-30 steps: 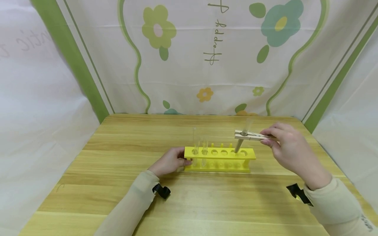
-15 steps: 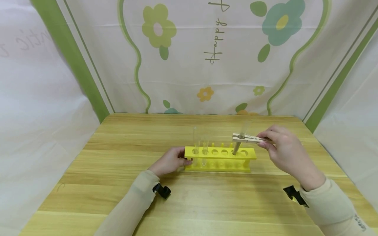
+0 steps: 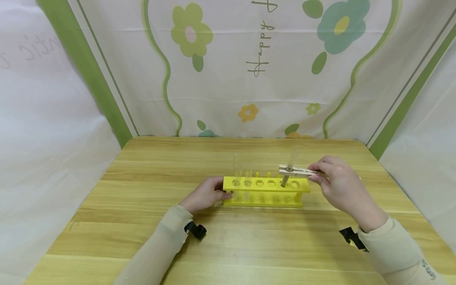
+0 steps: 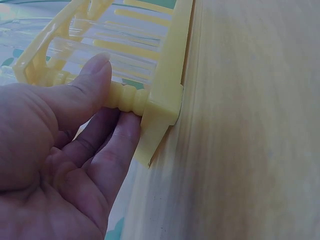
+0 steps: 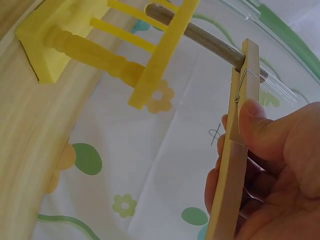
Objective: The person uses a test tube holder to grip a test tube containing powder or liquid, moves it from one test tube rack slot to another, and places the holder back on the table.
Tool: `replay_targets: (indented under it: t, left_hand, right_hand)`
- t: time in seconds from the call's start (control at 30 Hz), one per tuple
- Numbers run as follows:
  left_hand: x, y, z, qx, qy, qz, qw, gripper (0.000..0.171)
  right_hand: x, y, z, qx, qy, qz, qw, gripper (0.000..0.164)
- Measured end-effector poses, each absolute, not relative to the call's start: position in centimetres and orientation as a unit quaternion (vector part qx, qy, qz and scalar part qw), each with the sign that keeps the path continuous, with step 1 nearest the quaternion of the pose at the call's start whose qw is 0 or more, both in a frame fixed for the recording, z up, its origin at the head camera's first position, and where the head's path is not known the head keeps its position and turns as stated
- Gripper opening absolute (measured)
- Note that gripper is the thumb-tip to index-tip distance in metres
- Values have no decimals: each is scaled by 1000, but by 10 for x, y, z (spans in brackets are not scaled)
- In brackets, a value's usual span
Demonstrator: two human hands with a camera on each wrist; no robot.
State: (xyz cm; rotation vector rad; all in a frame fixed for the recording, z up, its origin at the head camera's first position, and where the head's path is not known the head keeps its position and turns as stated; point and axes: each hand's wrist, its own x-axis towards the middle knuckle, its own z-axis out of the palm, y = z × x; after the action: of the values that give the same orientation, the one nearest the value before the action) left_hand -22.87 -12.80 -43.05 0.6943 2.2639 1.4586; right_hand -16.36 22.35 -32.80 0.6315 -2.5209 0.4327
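Observation:
A yellow test tube rack (image 3: pixel 265 205) stands on the table with two clear test tubes in its left holes, one of them the leftmost tube (image 3: pixel 235 168). My left hand (image 3: pixel 204 194) grips the rack's left end post (image 4: pixel 131 97) between thumb and fingers. With thumb and fingers, my right hand (image 3: pixel 343 188) holds a wooden test tube clamp (image 5: pixel 240 110). Its jaws are round a tilted test tube (image 5: pixel 212 40) that contains brownish-grey matter. In the right wrist view, that tube's lower end passes through a hole in the rack's top plate, well above the base.
The wooden table (image 3: pixel 228 245) bears the rack near its middle. A white curtain with printed flowers (image 3: pixel 248 113) hangs behind the table, and white cloth walls stand at both sides. Short yellow pegs (image 3: pixel 268 174) rise along the rack's back.
My right hand has moved left and down with the clamp, and the filled tube's end has gone into a right-hand hole of the rack. My left hand keeps its grip.

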Motion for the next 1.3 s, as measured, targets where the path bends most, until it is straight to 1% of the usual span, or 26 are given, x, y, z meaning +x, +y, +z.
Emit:
replay_targets:
  t: [0.17, 0.4, 0.63, 0.77, 1.0, 1.3]
  left_hand:
    - [-229, -127, -429, 246, 799, 518, 179, 22]
    - [-216, -124, -406, 238, 797, 526, 179, 22]
    - [-212, -124, -400, 239, 798, 522, 184, 21]
    - [-216, -124, -406, 237, 800, 520, 183, 22]
    - [-230, -126, -431, 235, 804, 516, 179, 23]
    - [-232, -128, -434, 241, 805, 513, 175, 23]
  right_hand:
    - [-164, 223, -333, 235, -925, 161, 250, 17]
    - [-165, 224, -339, 232, -928, 159, 244, 16]
    - [-167, 225, -347, 227, -931, 162, 237, 16]
    - [-168, 224, -351, 227, -931, 161, 237, 16]
    - [-168, 224, -356, 221, -934, 164, 228, 15]
    - [-169, 224, -364, 232, -930, 175, 227, 14]
